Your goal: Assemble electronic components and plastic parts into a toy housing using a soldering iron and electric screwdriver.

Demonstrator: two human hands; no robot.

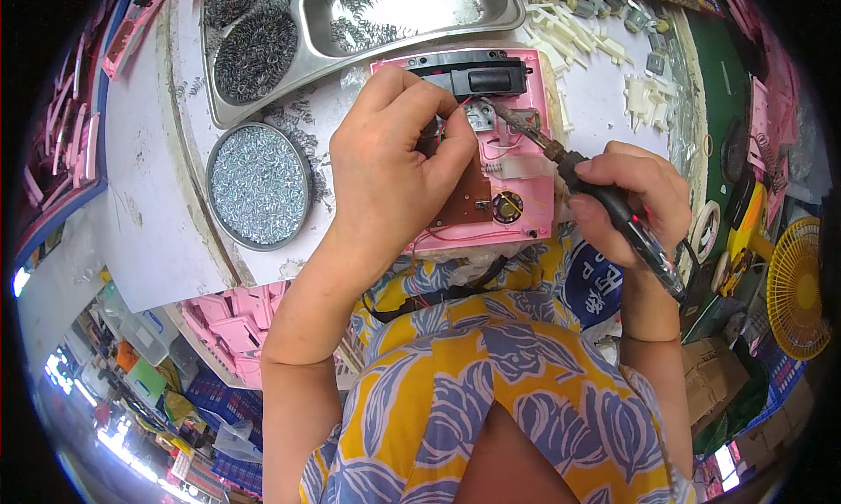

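**Soldering iron at work on an open pink casing**

Yellow and blue flowered cloth fills the lower middle of the view – the person's own clothing, closest to the lens – and both bare forearms rise from it toward the tabletop.

Left hand lies over the open pink casing, its grip narrow: thumb and fingertips pinch together over the brown circuit board, apparently on a thin red wire, though what exactly sits between the fingers is too small to tell. Pressing down there likely keeps the part steady for the hot tip.

Right hand closes its grip around the dark handle of a soldering iron, held like a pen. The iron slants up and left, so its metal tip reaches into the casing's upper middle, near a small grey part, while the hand stays off to the side, away from the heat.

The casing rests at the near edge of the tabletop, just in front of the person's body, with a black block along its far side and a small round speaker near its near edge.

Supplies sit within reach: a round tin of small screws to the left, a steel tray of springs behind, white plastic pieces to the right. More pink casings are stacked below the tabletop's edge – a yellow fan stands at far right.
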